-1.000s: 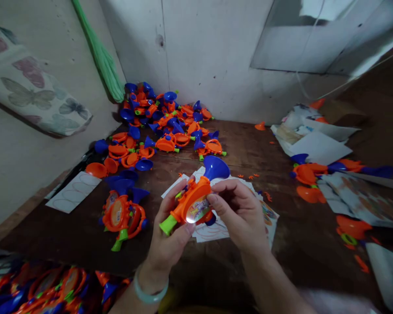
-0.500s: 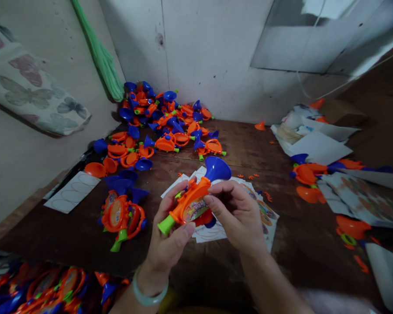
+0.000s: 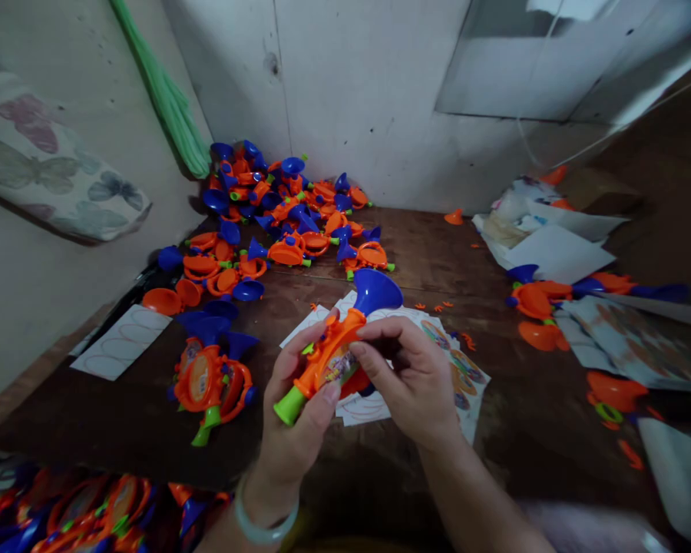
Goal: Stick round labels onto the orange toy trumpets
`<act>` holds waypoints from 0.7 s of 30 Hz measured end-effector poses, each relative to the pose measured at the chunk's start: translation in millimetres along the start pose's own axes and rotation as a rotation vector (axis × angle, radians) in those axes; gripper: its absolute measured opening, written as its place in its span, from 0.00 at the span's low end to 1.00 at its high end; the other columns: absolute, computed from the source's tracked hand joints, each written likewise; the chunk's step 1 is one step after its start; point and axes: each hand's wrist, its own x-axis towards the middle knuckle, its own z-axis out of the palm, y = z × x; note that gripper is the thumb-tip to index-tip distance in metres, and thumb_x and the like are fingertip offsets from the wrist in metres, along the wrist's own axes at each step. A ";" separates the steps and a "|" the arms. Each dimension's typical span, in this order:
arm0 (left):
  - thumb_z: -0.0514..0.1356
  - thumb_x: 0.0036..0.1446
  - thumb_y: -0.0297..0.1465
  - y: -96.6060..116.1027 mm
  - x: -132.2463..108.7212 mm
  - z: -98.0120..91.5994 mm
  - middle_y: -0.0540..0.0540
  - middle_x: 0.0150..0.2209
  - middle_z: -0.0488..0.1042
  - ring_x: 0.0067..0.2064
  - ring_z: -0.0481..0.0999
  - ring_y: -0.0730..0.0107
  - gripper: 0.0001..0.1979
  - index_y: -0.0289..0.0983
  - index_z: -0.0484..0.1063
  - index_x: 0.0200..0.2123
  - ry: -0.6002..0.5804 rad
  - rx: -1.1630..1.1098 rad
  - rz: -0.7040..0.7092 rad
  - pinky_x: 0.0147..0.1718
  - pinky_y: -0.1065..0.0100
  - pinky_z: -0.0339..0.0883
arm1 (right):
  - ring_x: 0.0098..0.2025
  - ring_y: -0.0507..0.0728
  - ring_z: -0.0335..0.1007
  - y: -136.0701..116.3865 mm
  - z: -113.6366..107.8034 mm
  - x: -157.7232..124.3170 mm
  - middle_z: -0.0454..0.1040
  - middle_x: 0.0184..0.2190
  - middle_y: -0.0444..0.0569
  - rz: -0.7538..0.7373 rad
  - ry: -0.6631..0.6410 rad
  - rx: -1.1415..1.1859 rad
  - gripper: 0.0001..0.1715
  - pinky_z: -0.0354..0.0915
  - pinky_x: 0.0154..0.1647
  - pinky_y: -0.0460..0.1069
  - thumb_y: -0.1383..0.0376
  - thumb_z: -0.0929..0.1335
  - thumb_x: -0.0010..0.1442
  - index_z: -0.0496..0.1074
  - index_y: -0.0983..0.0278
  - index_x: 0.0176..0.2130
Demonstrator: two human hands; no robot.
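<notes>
"So, where's the toy trumpet [image 3: 329, 352]?"

"Above loose sheets [image 3: 365, 411] on the table [image 3: 431, 246], blue bell [image 3: 377, 292] pointing away from the person, green mouthpiece [image 3: 289, 406] nearer."

"And the hands?"

"The left hand [image 3: 296, 415] wraps around it. The right hand [image 3: 414, 380] has thumb and forefinger against its side, by the label [image 3: 338, 369]; whether they pinch it, I can't tell."

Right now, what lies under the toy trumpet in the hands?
Loose papers, some showing red curved lines, lie below the toy trumpet on the brown table. The trumpet, left hand and right hand cover part of them; what is there cannot be seen.
</notes>
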 end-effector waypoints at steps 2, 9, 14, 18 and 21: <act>0.71 0.68 0.30 -1.8 -2.6 -3.0 0.40 0.70 0.77 0.68 0.80 0.47 0.27 0.49 0.77 0.69 0.003 0.046 0.022 0.67 0.52 0.77 | 0.32 0.51 0.81 -0.4 -1.1 -0.9 0.85 0.35 0.43 -0.040 0.005 -0.060 0.05 0.76 0.33 0.45 0.70 0.77 0.65 0.81 0.59 0.41; 0.72 0.66 0.34 -4.5 -10.8 -5.1 0.38 0.74 0.73 0.70 0.78 0.42 0.31 0.47 0.74 0.71 0.057 0.191 0.020 0.67 0.49 0.77 | 0.37 0.53 0.82 1.8 5.4 -7.4 0.85 0.38 0.43 -0.193 -0.004 -0.249 0.09 0.78 0.39 0.47 0.72 0.74 0.69 0.78 0.57 0.45; 0.72 0.66 0.33 3.8 -10.0 -15.5 0.41 0.69 0.78 0.66 0.82 0.46 0.27 0.47 0.78 0.67 0.038 0.277 0.062 0.63 0.54 0.79 | 0.46 0.60 0.79 16.4 -14.5 3.1 0.80 0.58 0.55 -0.331 0.223 -0.505 0.33 0.81 0.47 0.58 0.58 0.77 0.70 0.69 0.55 0.68; 0.74 0.64 0.34 20.8 -3.4 -53.7 0.42 0.67 0.81 0.67 0.80 0.47 0.22 0.44 0.83 0.61 0.111 0.640 0.019 0.68 0.52 0.76 | 0.47 0.62 0.81 29.9 -100.5 1.1 0.83 0.52 0.53 -0.076 0.137 -0.629 0.31 0.78 0.48 0.58 0.51 0.76 0.70 0.73 0.55 0.66; 0.76 0.62 0.37 26.4 -1.0 -86.9 0.46 0.66 0.82 0.65 0.82 0.48 0.21 0.46 0.84 0.57 0.237 0.793 -0.084 0.71 0.47 0.72 | 0.40 0.60 0.82 42.0 -162.3 -15.8 0.85 0.42 0.50 0.128 0.058 -0.711 0.17 0.75 0.41 0.55 0.53 0.72 0.72 0.80 0.57 0.55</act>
